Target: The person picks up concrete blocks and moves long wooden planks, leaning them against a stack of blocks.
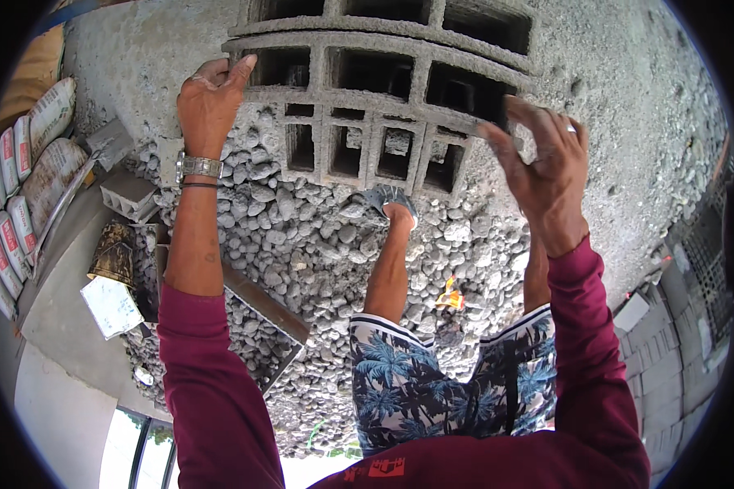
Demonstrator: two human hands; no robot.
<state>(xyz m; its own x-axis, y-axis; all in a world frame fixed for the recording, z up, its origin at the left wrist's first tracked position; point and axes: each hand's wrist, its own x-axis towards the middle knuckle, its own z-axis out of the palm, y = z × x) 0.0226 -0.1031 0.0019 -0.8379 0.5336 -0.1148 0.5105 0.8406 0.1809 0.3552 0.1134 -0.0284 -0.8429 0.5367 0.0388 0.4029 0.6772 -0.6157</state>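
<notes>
A grey hollow concrete block [421, 81] lies across the upper middle, its hollows facing me. My left hand [206, 106], with a metal watch on the wrist, is closed on its left end, the thumb over the near edge. At the block's right end, my right hand [549, 155] has its thumb and fingers spread, the tips at the corner. Whether they press on it I cannot tell. A second hollow block [334, 24] sits right behind, cut off by the top of the view. More smaller-looking hollow block openings [372, 151] show just below the first block.
Grey gravel [302, 236] covers the ground around my feet. At left are printed cement sacks [45, 179], a small hollow block [130, 196], a dirty bucket [112, 251] and a plank [261, 301]. Stacked grey blocks [661, 359] stand at right. An orange wrapper [449, 295] lies on the gravel.
</notes>
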